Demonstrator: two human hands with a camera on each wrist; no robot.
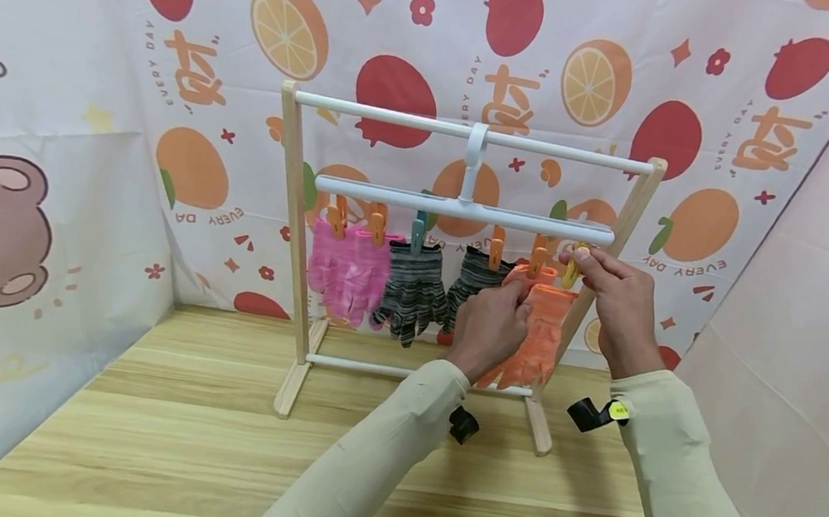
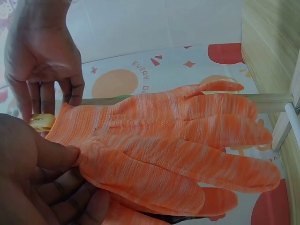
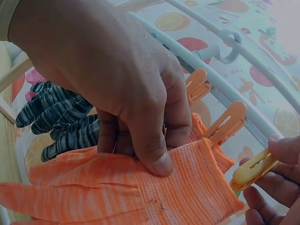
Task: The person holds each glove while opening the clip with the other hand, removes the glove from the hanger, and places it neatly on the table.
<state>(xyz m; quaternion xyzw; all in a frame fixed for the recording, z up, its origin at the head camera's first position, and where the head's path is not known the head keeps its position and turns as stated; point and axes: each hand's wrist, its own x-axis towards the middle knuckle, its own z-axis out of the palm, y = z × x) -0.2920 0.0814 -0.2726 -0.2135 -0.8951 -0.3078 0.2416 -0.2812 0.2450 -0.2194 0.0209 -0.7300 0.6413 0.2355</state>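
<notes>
An orange knitted glove (image 1: 549, 317) hangs fingers down below the right end of a white hanger (image 1: 405, 198). My left hand (image 1: 490, 328) pinches it near the cuff, thumb on the front in the right wrist view. Between its thumb and fingers my right hand (image 1: 622, 316) holds a yellow clothespin (image 3: 255, 168), whose tip is right at the cuff's edge. Partly behind this glove is another orange glove (image 1: 530, 276), its cuff held by an orange clothespin (image 3: 228, 122).
Pink gloves (image 1: 349, 269) and grey-black striped gloves (image 1: 413, 287) hang farther left, held by orange clothespins and a teal clothespin (image 1: 418, 232). The hanger hooks over the top bar of a wooden rack (image 1: 292, 222), which stands on a wood-grain table (image 1: 165, 434).
</notes>
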